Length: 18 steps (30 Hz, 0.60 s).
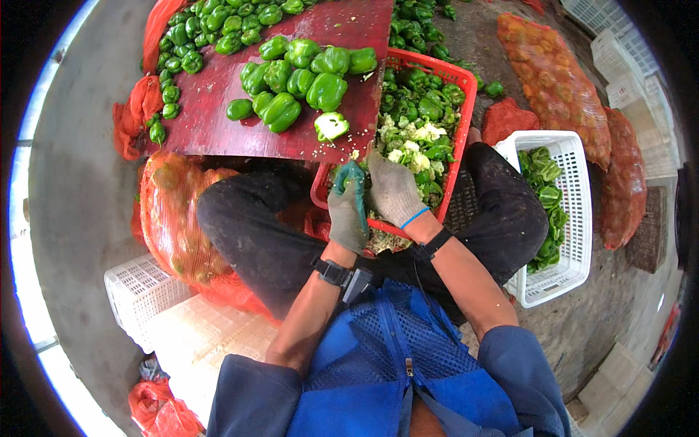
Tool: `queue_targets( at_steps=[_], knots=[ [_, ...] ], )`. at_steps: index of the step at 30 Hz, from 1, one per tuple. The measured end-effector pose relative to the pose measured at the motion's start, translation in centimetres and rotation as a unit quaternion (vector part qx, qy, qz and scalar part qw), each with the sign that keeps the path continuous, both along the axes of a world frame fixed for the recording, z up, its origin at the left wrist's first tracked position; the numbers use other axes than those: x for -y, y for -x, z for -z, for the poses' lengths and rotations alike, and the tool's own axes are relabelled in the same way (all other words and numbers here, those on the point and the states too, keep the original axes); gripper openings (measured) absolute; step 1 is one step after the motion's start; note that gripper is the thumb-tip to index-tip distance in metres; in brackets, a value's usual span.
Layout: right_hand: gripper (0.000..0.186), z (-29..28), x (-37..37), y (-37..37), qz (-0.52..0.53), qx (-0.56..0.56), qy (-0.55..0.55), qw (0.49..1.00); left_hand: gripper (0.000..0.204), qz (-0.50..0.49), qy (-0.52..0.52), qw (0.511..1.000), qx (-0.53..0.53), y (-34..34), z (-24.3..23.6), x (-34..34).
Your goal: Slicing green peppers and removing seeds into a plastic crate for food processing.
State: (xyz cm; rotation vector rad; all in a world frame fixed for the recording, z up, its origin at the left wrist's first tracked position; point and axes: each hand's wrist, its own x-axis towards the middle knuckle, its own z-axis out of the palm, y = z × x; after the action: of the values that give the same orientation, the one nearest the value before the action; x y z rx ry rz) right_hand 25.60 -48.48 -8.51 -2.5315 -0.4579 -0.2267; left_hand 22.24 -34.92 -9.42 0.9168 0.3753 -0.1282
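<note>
My left hand (pixel 349 207), in a grey glove with green-coated fingers, is closed at the near edge of the red board. My right hand (pixel 395 191), in a grey glove with a blue cuff edge, is curled beside it, over a red crate (pixel 461 135). Whatever the fingers hold is hidden. Pale pepper cores (pixel 413 154) and green scraps fill the crate below. Just beyond my hands, a cut green pepper (pixel 331 127) shows its pale inside. Behind it, whole green bell peppers (pixel 280 111) sit grouped on the red board (pixel 196 116).
More peppers (pixel 229 25) are heaped at the board's far left. To my right stands a white crate (pixel 579 218) with green pepper pieces. Full orange mesh sacks (pixel 557 80) lie beyond it. Another stuffed sack (pixel 178 211) and a white crate (pixel 142 291) are on my left.
</note>
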Motion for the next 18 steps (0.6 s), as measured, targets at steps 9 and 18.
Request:
queue_targets(
  at_steps=[9, 18],
  knots=[
    [0.03, -2.6, 1.0, -0.6, 0.015, -0.072, -0.064, 0.995, 0.04, 0.019, -0.03, 0.998, -0.052, -0.4, -3.2, -0.4],
    [0.038, -1.4, 1.7, 0.4, 0.017, -0.065, -0.101, 0.993, 0.045, 0.098, -0.044, 0.994, -0.017, -0.8, -3.4, -0.9]
  ],
)
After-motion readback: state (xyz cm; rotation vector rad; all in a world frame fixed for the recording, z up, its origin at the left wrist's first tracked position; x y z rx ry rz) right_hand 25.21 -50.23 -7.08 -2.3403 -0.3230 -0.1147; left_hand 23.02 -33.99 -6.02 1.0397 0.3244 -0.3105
